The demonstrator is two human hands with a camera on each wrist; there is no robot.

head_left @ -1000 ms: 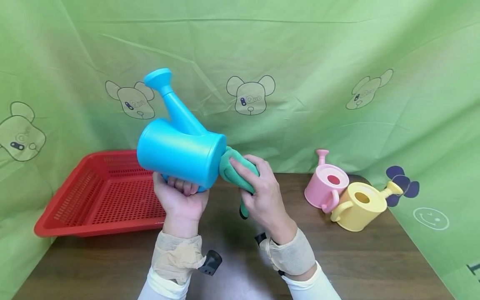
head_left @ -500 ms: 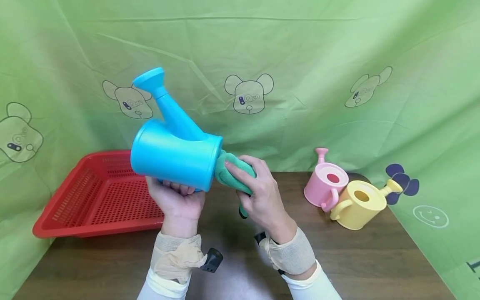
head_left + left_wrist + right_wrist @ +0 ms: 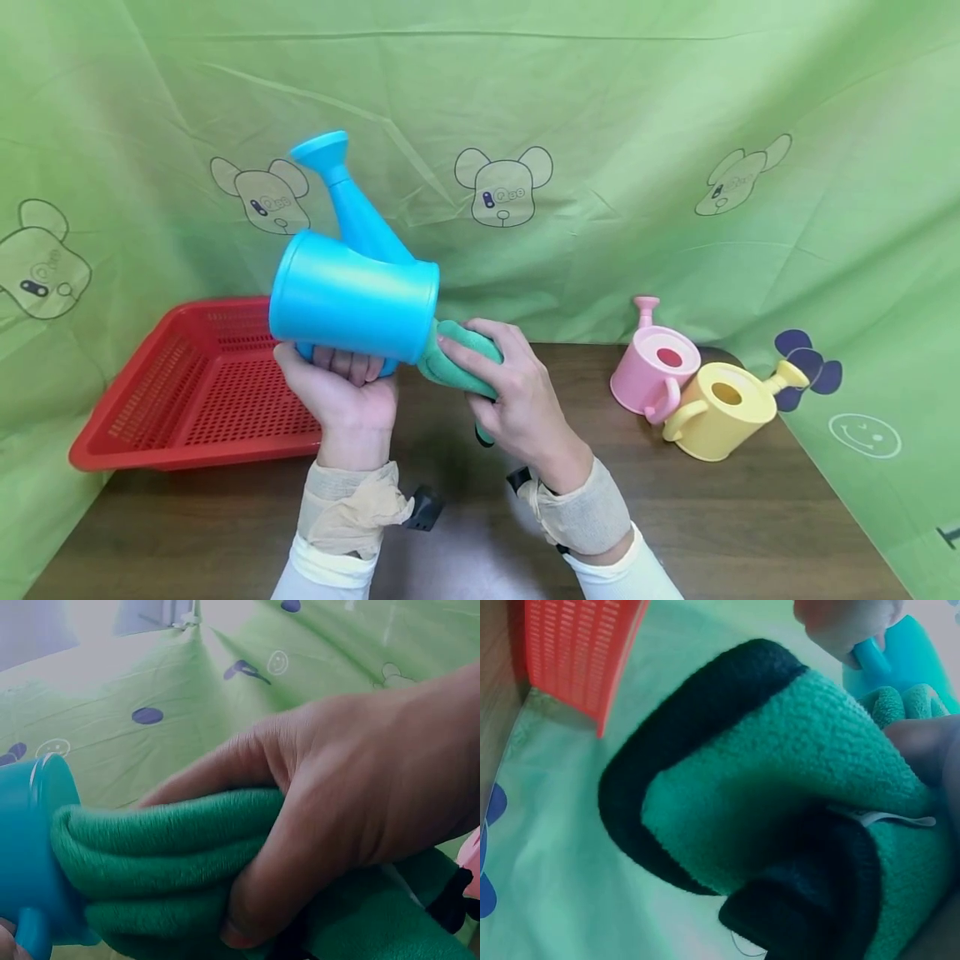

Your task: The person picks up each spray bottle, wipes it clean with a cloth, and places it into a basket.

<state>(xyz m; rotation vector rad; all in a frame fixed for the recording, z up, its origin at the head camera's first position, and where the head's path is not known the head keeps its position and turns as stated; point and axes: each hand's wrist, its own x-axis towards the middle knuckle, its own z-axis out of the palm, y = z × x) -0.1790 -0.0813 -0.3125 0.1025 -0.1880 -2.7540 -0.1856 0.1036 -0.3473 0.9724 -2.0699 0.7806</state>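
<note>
A blue watering can (image 3: 352, 296) is held on its side in the air, its spout pointing up and to the left. My left hand (image 3: 348, 400) grips its handle from below, fingers curled round it. Bunched in my right hand (image 3: 521, 396) is a green cloth (image 3: 461, 354), pressed against the right end of the can. The left wrist view shows the folded cloth (image 3: 172, 840) touching that end, with the right thumb and fingers around it. In the right wrist view the cloth's dark-edged corner (image 3: 780, 765) hangs loose.
A red perforated basket (image 3: 187, 454) stands on the wooden table (image 3: 225, 517) at left, behind the left hand. Upright at right are a pink watering can (image 3: 648, 375) and a yellow watering can (image 3: 720, 417), side by side. A green printed curtain (image 3: 600, 100) hangs behind the table.
The blue can shifted left, then slightly back right, and is tilted a little differently. The right hand with the cloth moved slightly left and down along the can's end.
</note>
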